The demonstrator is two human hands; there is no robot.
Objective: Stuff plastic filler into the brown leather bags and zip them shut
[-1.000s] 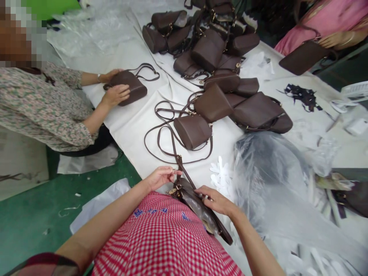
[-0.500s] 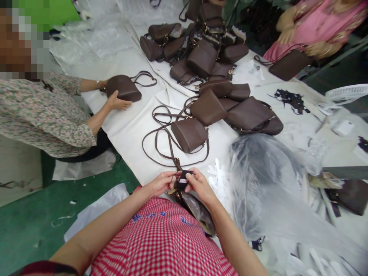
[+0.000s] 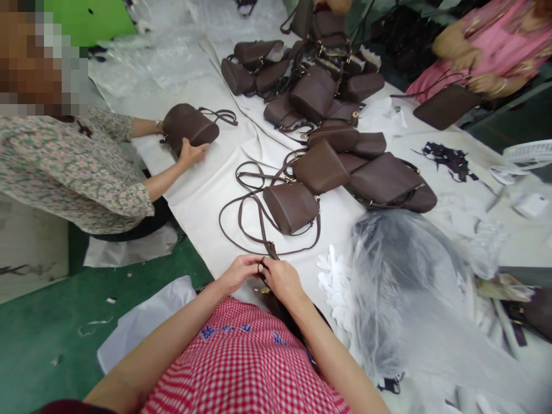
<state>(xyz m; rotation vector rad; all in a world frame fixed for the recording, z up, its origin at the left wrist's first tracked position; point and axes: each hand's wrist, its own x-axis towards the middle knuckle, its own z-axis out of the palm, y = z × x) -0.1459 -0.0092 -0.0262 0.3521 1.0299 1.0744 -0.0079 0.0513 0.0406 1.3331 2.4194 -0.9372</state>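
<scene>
A dark loop (image 3: 261, 265) is pinched in the grip of 2 hands, left (image 3: 238, 275) and right (image 3: 282, 280), at the counter's (image 3: 202, 230) near edge. Beyond lie brown bags (image 3: 291, 207); plastic film (image 3: 401, 299) sits to the right.

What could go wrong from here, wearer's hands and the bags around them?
1. Thin black cord: the left hand and right hand meet over it, fingertips close together. It could slip or twist unnoticed.
2. Long strap: it runs from the hands into loops around the nearest table bag. A tug might snag or drag that bag.
3. Piled bags: they lean on one another with metal fittings among them, so scuffs seem possible.
</scene>
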